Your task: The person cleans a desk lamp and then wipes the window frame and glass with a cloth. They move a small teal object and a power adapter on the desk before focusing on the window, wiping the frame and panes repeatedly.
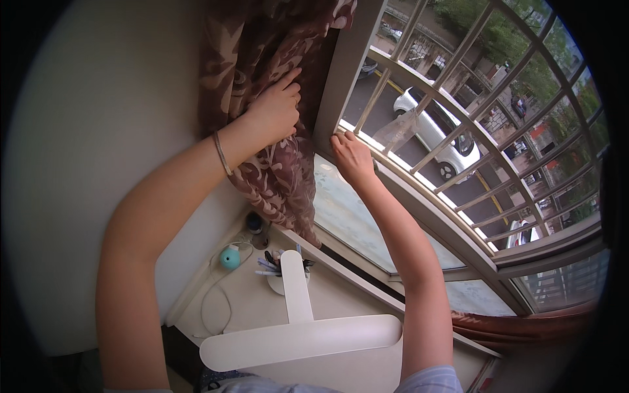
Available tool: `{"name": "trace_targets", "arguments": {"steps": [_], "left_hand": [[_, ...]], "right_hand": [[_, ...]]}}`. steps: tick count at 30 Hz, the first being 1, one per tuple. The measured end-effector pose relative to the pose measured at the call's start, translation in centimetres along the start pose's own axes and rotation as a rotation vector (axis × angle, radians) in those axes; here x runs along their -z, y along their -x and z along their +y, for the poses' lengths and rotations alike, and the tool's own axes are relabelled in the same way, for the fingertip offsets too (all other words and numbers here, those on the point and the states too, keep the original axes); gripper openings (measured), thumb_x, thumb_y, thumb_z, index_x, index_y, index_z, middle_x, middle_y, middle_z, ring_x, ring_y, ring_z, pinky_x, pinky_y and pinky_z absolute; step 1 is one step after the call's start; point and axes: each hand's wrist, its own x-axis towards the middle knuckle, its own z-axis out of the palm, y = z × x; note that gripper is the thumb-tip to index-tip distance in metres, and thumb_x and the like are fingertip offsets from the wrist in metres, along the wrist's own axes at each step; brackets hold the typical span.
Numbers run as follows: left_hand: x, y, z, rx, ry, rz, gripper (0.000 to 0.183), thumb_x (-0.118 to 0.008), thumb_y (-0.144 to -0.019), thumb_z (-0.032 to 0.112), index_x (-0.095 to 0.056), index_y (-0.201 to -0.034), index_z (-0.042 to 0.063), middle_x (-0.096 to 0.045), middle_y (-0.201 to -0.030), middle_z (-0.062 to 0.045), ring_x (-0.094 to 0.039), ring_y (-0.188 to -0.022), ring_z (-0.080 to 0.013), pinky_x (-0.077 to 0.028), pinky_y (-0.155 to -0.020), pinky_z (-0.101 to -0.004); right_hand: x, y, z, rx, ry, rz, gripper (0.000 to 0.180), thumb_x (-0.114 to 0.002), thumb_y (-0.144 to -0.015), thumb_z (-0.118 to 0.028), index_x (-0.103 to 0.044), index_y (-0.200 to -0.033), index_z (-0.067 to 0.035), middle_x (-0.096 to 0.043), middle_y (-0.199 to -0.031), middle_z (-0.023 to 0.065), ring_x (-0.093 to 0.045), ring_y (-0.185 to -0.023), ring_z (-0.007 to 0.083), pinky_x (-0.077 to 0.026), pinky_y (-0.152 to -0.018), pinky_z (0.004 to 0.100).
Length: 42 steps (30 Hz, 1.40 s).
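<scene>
My left hand point(276, 109) is at a brown curtain point(285, 184) with a pale leaf pattern, its index finger stretched out and the other fingers curled at the gathered cloth. A bracelet point(222, 153) circles the left wrist. To the right, my right hand point(353, 156) has its fingers hooked over the lower corner of the window frame point(330, 113). My palm hides what lies under those fingers. Below the hand, a frosted lower pane point(351, 216) carries a faint pattern.
Metal security bars point(442, 103) stand outside the window, with a white car point(437, 130) on the street below. Beneath my arms, a white T-shaped lamp point(300, 339) overhangs a desk point(255, 304). A pen holder point(280, 284), a teal round object point(230, 257), a cable point(201, 307) and a dark bottle point(254, 223) occupy its corner.
</scene>
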Motion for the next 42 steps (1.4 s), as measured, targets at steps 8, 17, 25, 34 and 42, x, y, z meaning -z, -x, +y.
{"name": "trace_targets", "arguments": {"steps": [8, 17, 25, 34, 42], "left_hand": [[0.5, -0.2, 0.0, -0.012, 0.015, 0.002, 0.040, -0.066, -0.078, 0.044, -0.076, -0.079, 0.006, -0.066, -0.101, -0.007, -0.050, -0.117, -0.0220, -0.010, -0.120, -0.0450], [0.4, 0.0, -0.1, -0.009, 0.041, 0.001, 0.038, -0.066, -0.078, 0.042, -0.075, -0.077, 0.005, -0.066, -0.098, -0.008, -0.050, -0.116, -0.0217, -0.011, -0.120, -0.0444], [0.4, -0.1, -0.1, -0.012, 0.040, 0.012, 0.036, -0.067, -0.078, 0.041, -0.075, -0.075, 0.005, -0.065, -0.095, -0.008, -0.050, -0.114, -0.0217, -0.011, -0.120, -0.0440], [0.8, -0.3, 0.3, 0.008, 0.030, -0.022, 0.034, -0.067, -0.079, 0.039, -0.074, -0.075, 0.006, -0.065, -0.097, -0.009, -0.050, -0.114, -0.0231, -0.011, -0.120, -0.0453], [0.3, -1.2, 2.0, -0.012, 0.198, 0.080, 0.033, -0.066, -0.079, 0.042, -0.074, -0.086, 0.012, -0.065, -0.095, -0.007, -0.055, -0.108, -0.0234, -0.013, -0.118, -0.0464]], "right_hand": [[-0.6, 2.1, -0.3, -0.057, 0.210, 0.083, 0.039, -0.056, -0.080, -0.010, -0.054, -0.118, -0.001, -0.060, -0.112, 0.0053, -0.057, -0.100, 0.0194, -0.053, -0.070, 0.0284], [1.2, 8.1, 2.7, -0.087, 0.218, 0.140, 0.032, -0.056, -0.081, -0.010, -0.057, -0.112, -0.002, -0.062, -0.113, 0.0057, -0.058, -0.101, 0.0168, -0.053, -0.067, 0.0273], [3.1, 12.9, 4.4, -0.170, 0.199, 0.045, 0.039, -0.056, -0.084, -0.007, -0.055, -0.122, -0.001, -0.061, -0.122, 0.0069, -0.058, -0.099, 0.0209, -0.053, -0.071, 0.0311], [7.2, 15.0, 5.8, -0.290, 0.208, -0.283, 0.034, -0.056, -0.084, -0.008, -0.057, -0.117, -0.003, -0.067, -0.102, 0.0091, -0.060, -0.096, 0.0235, -0.053, -0.066, 0.0324], [6.5, 17.1, 7.1, -0.963, -1.794, 0.080, 0.024, -0.049, -0.098, -0.027, -0.057, -0.111, -0.009, -0.065, -0.091, 0.0020, -0.061, -0.077, 0.0129, -0.049, -0.064, 0.0291]]}}
